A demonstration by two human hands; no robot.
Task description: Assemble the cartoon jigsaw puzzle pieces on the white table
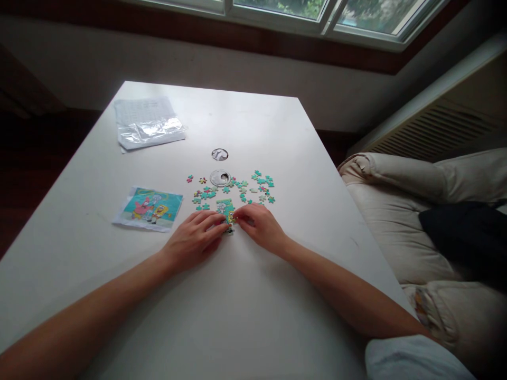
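A small block of joined jigsaw puzzle (225,207), showing cartoon figures on green, lies on the table between my hands. My left hand (196,232) has its fingers bent against the block's left edge, thumb at its lower part. From the other side, my right hand (259,224) pinches a small puzzle piece at the block's right edge; the fingertips mostly cover that piece. Loose puzzle pieces (204,194), mostly green, are scattered just beyond my left hand. More loose pieces (261,182) lie past my right hand. A picture sheet (152,208) with the cartoon figures lies left of my left hand.
The white table (253,316) has two round fittings, a silvery ring (216,178) and a hole (219,154). Papers in clear plastic (148,124) lie at the far left. A light sofa (396,211) with a dark cloth (463,232) stands along the right.
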